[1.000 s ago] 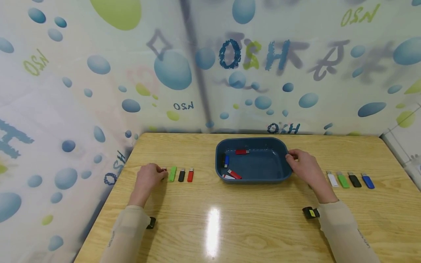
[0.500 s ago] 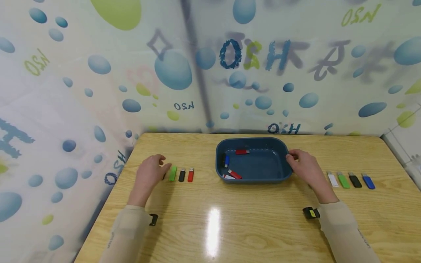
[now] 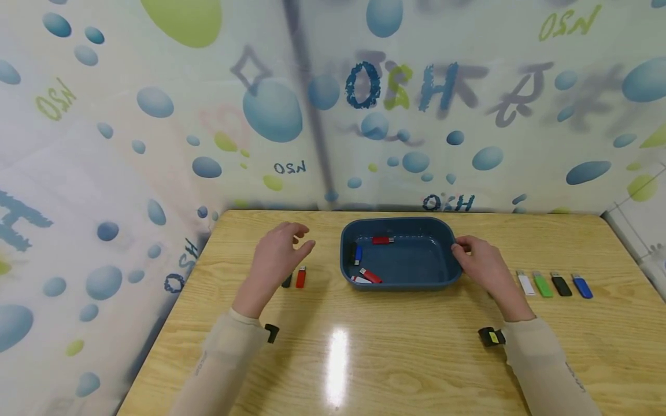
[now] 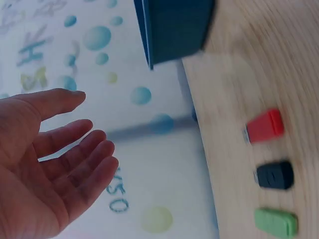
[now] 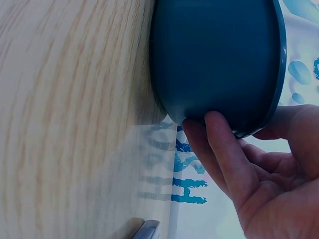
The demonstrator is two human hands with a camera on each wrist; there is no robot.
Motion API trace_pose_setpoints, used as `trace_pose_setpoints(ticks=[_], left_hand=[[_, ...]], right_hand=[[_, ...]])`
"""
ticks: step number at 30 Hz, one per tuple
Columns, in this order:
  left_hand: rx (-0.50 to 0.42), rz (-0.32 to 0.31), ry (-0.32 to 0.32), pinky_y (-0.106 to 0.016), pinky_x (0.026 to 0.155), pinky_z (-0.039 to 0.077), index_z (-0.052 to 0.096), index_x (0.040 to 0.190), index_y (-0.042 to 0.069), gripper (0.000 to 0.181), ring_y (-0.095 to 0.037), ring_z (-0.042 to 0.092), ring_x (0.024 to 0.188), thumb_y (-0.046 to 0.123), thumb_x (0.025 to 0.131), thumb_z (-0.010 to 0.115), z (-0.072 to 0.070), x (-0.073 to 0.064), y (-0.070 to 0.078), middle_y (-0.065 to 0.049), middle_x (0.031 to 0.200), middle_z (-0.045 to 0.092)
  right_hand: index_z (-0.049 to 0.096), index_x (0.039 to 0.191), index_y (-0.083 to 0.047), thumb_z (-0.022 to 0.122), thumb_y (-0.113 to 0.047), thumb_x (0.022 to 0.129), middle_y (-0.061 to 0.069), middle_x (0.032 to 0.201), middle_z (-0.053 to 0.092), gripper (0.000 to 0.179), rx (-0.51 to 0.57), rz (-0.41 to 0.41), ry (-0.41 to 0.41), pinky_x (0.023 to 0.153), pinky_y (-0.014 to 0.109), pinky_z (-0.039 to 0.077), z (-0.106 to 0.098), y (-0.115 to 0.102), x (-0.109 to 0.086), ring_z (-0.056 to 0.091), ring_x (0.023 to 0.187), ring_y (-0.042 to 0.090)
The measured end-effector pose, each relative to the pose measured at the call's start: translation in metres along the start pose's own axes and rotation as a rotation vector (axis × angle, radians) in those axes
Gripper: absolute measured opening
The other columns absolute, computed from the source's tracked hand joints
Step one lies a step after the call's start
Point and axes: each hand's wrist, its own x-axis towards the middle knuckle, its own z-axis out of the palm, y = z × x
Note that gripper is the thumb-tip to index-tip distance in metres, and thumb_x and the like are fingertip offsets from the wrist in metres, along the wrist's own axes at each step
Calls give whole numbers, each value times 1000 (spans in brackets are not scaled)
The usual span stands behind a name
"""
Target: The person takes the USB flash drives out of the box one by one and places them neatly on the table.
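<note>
1. To the right of the left hand [image 3: 278, 251], near but apart: a blue box [image 3: 406, 286] on the table [image 3: 406, 352], long axis running left to right.
2. Nearer to the box, and touching: the right hand [image 3: 481, 260], pinching the rim at the right end, fingers against the outer wall.
3. Left hand above the table, fingers loosely curved and apart from the thumb, nothing held.
4. Below and near the left hand: a red stick [image 3: 301, 277], plug pointing away from the person, beside a black stick [image 4: 275, 175] and a green stick [image 4: 275, 222].
5. In looks: box glossy, round-cornered, without lid; five sticks inside, among them a blue stick [image 3: 358, 254] near the left wall.
</note>
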Motion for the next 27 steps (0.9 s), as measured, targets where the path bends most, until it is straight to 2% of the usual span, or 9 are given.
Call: trace_pose_setpoints(ticks=[5, 9, 14, 19, 22, 27], left_hand=[[8, 73, -38, -43, 83, 58, 73, 122, 7, 34, -26, 69, 101, 29, 96, 75, 11, 10, 25, -9, 115, 70], [-12, 132, -102, -42, 86, 57, 73, 122, 8, 34, -25, 67, 104, 29, 96, 75, 19, 18, 41, -8, 117, 69], [-19, 202, -193, -38, 83, 57, 74, 120, 8, 30, -21, 68, 97, 27, 97, 75, 35, 26, 57, -7, 110, 71], [24, 264, -306, -36, 79, 57, 73, 122, 7, 31, -18, 68, 91, 26, 97, 74, 52, 33, 65, -7, 104, 74], [57, 273, -368, -35, 77, 57, 72, 124, 8, 32, -17, 69, 90, 28, 99, 73, 61, 35, 66, -4, 102, 74], [107, 278, -418, -31, 73, 56, 74, 122, 12, 28, -12, 68, 83, 29, 100, 72, 72, 39, 70, 0, 101, 75]], right_hand=[[54, 136, 16, 48, -21, 109, 33, 122, 65, 47, 0, 10, -1, 87, 57, 54, 0, -1, 0, 65, 104, 44], [54, 136, 16, 48, -22, 109, 33, 122, 64, 47, 1, 10, -4, 86, 57, 54, 0, -1, 0, 65, 103, 44], [55, 135, 17, 48, -22, 109, 34, 122, 64, 47, 1, 6, 0, 86, 57, 54, -1, 1, -1, 64, 103, 44], [55, 135, 16, 48, -22, 109, 33, 122, 65, 47, 0, 1, 1, 85, 56, 54, 0, 2, -1, 65, 102, 43], [55, 135, 16, 48, -22, 109, 33, 122, 65, 47, 0, 0, 1, 85, 56, 54, 0, 2, -1, 65, 102, 43], [55, 136, 16, 48, -22, 109, 33, 122, 65, 47, 0, 2, 3, 86, 57, 54, 0, 2, -1, 65, 103, 44]])
